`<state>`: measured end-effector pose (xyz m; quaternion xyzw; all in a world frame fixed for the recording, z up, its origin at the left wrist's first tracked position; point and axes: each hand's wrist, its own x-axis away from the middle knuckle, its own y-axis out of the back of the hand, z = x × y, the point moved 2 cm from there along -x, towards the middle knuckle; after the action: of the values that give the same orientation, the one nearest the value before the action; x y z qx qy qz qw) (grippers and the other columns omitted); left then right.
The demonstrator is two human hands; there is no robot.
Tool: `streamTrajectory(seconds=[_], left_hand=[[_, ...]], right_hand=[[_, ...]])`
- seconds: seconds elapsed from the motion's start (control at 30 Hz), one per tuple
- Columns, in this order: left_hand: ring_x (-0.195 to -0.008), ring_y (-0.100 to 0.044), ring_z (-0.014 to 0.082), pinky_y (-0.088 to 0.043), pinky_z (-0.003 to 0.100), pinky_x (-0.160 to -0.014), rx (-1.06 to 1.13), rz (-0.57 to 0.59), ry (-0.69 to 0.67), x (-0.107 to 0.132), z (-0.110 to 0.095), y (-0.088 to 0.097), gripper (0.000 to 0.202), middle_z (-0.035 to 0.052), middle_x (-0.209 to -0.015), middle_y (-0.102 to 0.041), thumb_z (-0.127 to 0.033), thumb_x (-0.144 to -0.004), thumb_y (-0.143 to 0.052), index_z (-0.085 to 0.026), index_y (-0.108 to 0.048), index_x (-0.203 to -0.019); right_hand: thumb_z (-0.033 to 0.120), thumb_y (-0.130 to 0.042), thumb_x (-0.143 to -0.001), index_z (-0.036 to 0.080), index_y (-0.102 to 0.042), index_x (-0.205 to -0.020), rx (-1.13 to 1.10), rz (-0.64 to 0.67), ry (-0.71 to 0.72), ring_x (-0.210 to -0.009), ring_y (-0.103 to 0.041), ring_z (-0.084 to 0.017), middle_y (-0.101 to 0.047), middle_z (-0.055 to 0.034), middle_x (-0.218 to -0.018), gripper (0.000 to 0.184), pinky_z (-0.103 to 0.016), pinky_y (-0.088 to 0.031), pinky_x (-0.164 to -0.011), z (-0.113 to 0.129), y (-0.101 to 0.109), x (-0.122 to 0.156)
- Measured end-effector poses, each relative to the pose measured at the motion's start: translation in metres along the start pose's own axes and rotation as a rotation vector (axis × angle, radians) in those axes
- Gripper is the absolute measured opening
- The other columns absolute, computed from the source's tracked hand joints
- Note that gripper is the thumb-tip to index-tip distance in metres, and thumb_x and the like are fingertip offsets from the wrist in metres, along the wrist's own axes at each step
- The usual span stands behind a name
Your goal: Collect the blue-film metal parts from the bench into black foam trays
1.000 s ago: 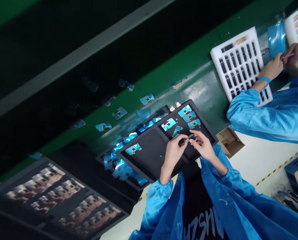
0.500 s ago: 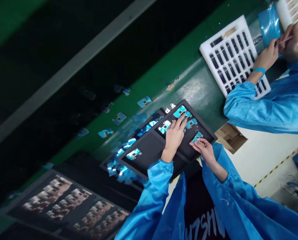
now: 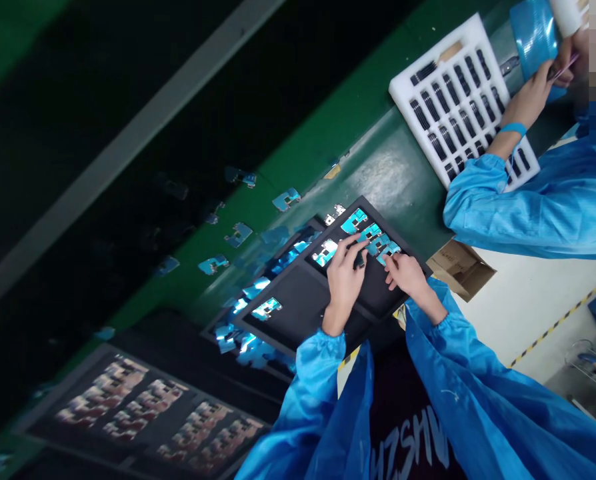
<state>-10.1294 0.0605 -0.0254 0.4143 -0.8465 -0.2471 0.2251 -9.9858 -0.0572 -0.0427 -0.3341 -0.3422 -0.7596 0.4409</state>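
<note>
A black divided tray (image 3: 298, 288) lies in front of me, with several blue-filmed circuit boards in it. My left hand (image 3: 345, 277) is over the tray's middle, its fingers apart and curved, fingertips at a circuit board (image 3: 369, 232) in the row. A small dark patch shows between thumb and fingers; I cannot tell what it is. At the near end of that row my right hand (image 3: 409, 275) has its fingertips on the edge of another circuit board (image 3: 390, 248), partly hidden by the fingers. One more board (image 3: 267, 308) rests in the tray's left compartment.
Beneath the tray, another holds a pile of blue-filmed pieces (image 3: 251, 343). Loose boards (image 3: 213, 265) are scattered on the green table (image 3: 298, 160). A filled tray (image 3: 103, 357) stands lower left. At right, a co-worker's arms (image 3: 523, 207) reach over a white foam tray (image 3: 403, 87); a cardboard box (image 3: 461, 267) sits below.
My right hand has moved its circuit board up and left, against the row of boards in the tray. My left hand has drawn back slightly and its fingers have spread.
</note>
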Motion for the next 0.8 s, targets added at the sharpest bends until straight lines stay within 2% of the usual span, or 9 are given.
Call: streamTrajectory(seconds=[0.07, 0.13, 0.23, 0.33, 0.4, 0.47, 0.57, 0.63, 0.8], left_hand=[[-0.12, -0.073, 0.0244, -0.061, 0.042, -0.109, 0.125, -0.047, 0.088, 0.007, -0.008, 0.003, 0.022, 0.009, -0.126, -0.076, -0.028, -0.106, -0.065, -0.025, -0.075, -0.126], [-0.116, -0.073, 0.0239, -0.062, 0.041, -0.108, 0.19, -0.004, 0.138, 0.014, -0.016, 0.004, 0.033, 0.0084, -0.122, -0.074, -0.025, -0.102, -0.069, -0.024, -0.071, -0.134], [-0.118, -0.071, 0.0231, -0.062, 0.039, -0.106, 0.147, 0.16, 0.1, 0.025, -0.024, 0.0, 0.05, 0.0101, -0.129, -0.067, -0.013, -0.099, -0.062, -0.025, -0.066, -0.147], [-0.123, -0.07, 0.0238, -0.063, 0.039, -0.107, 0.055, 0.367, -0.056, 0.031, -0.031, -0.006, 0.065, 0.0129, -0.14, -0.061, -0.004, -0.097, -0.052, -0.025, -0.056, -0.159], [-0.13, -0.068, 0.0257, -0.062, 0.043, -0.11, 0.025, 0.477, -0.153, 0.034, -0.033, -0.009, 0.071, 0.0154, -0.151, -0.056, -0.003, -0.099, -0.048, -0.025, -0.047, -0.166], [-0.139, -0.064, 0.0302, -0.06, 0.049, -0.115, -0.005, 0.526, -0.211, 0.036, -0.034, -0.011, 0.07, 0.0164, -0.159, -0.054, -0.007, -0.101, -0.051, -0.026, -0.043, -0.168], [-0.141, -0.061, 0.0397, -0.058, 0.059, -0.115, -0.123, 0.508, -0.248, 0.039, -0.03, -0.016, 0.056, 0.017, -0.158, -0.061, -0.017, -0.105, -0.059, -0.025, -0.053, -0.161], [-0.136, -0.064, 0.0429, -0.057, 0.061, -0.11, -0.226, 0.465, -0.254, 0.04, -0.025, -0.023, 0.045, 0.018, -0.154, -0.066, -0.019, -0.109, -0.054, -0.023, -0.062, -0.153], [-0.126, -0.069, 0.0446, -0.058, 0.059, -0.099, -0.372, 0.383, -0.252, 0.041, -0.013, -0.042, 0.045, 0.0236, -0.155, -0.066, -0.019, -0.113, -0.042, -0.014, -0.066, -0.151]], right_hand=[[0.039, -0.099, -0.082, 0.027, -0.053, -0.055, 0.075, -0.138, 0.044, -0.054, -0.069, -0.018, -0.049, 0.004, -0.04, 0.054, -0.028, -0.057, -0.071, 0.007, 0.008, 0.004], [0.038, -0.104, -0.075, 0.028, -0.05, -0.054, 0.069, -0.211, 0.06, -0.066, -0.073, -0.022, -0.048, 0.0031, -0.043, 0.058, -0.031, -0.059, -0.078, 0.012, 0.014, 0.014], [0.056, -0.088, -0.089, 0.026, -0.07, -0.078, -0.102, -0.055, 0.111, -0.071, -0.075, -0.021, -0.072, -0.0019, -0.067, 0.037, -0.03, -0.058, -0.066, 0.015, 0.016, 0.034], [0.063, -0.085, -0.086, 0.025, -0.078, -0.105, -0.327, 0.103, 0.125, -0.075, -0.075, -0.02, -0.079, -0.0002, -0.082, 0.044, -0.027, -0.058, -0.059, 0.008, 0.017, 0.047], [0.059, -0.092, -0.076, 0.023, -0.078, -0.099, -0.349, 0.146, 0.09, -0.074, -0.075, -0.02, -0.077, 0.0018, -0.075, 0.045, -0.026, -0.057, -0.059, -0.003, 0.022, 0.049], [0.057, -0.092, -0.076, 0.023, -0.076, -0.093, -0.301, 0.117, 0.074, -0.072, -0.075, -0.021, -0.075, 0.002, -0.071, 0.041, -0.027, -0.057, -0.059, -0.015, 0.03, 0.049], [0.053, -0.075, -0.094, 0.024, -0.073, -0.095, -0.071, -0.031, 0.158, -0.07, -0.075, -0.022, -0.075, -0.0002, -0.074, 0.028, -0.032, -0.057, -0.065, -0.021, 0.048, 0.047], [0.044, -0.063, -0.101, 0.025, -0.075, -0.099, 0.127, -0.096, 0.233, -0.064, -0.071, -0.022, -0.076, -0.0021, -0.077, 0.023, -0.037, -0.057, -0.073, -0.019, 0.056, 0.044], [0.036, -0.061, -0.102, 0.021, -0.08, -0.113, 0.25, -0.133, 0.284, -0.073, -0.071, -0.025, -0.082, -0.0109, -0.107, 0.026, -0.044, -0.054, -0.094, -0.015, 0.051, 0.036]])
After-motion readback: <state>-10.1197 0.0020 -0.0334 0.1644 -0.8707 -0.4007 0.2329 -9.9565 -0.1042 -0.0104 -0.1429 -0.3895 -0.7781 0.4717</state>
